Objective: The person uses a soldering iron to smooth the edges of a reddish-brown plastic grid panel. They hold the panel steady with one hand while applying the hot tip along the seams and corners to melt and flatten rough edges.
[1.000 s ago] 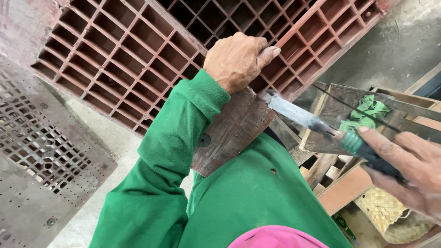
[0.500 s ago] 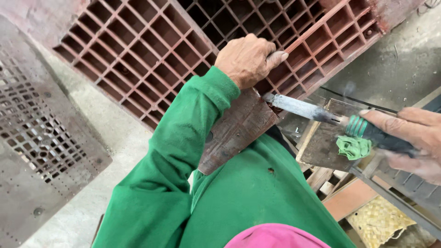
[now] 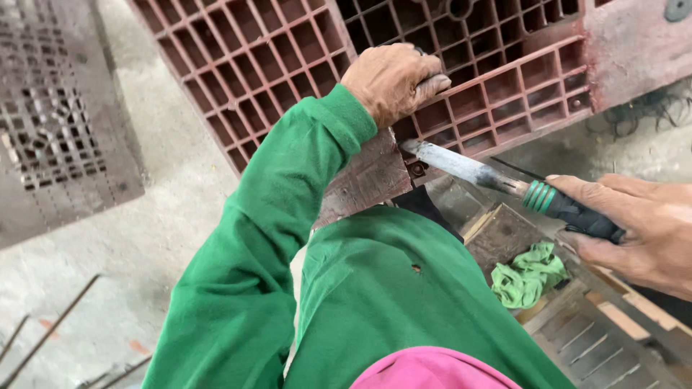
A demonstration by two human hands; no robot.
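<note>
The big red plastic grid panel (image 3: 288, 65) fills the top of the view, tilted so that its open square cells face the camera, and everything else can be placed from it. To its left, apart from it on the grey concrete floor (image 3: 144, 238), lies a flat grey perforated panel (image 3: 50, 122). Below the grid's lower edge, towards the right, sits a clutter of wooden offcuts (image 3: 504, 234) with a crumpled green rag (image 3: 530, 274) lying on them. Touching the grid's lower edge, near its middle, is a dark brownish slab (image 3: 364, 180), seemingly part of the same moulding. The left hand (image 3: 393, 79), in a green sleeve, is closed over the grid's lower rim just above that slab, fingers curled round the edge, bracing it. The right hand (image 3: 634, 223) is wrapped tightly round the dark, green-banded handle of a knife (image 3: 468, 169), whose worn grey blade reaches leftward until its tip meets the slab at the grid's lower edge, just under the left hand. The grid looks stiff and bulky rather than heavy; its ribs give plenty of finger holds, and the rim is the sensible place to steady it, as the hand does. The knife is light, rigid and likely sharp, so it belongs held by the ribbed handle only, and the blade tip sits close enough to the bracing fingers that a slip could catch them.
</note>
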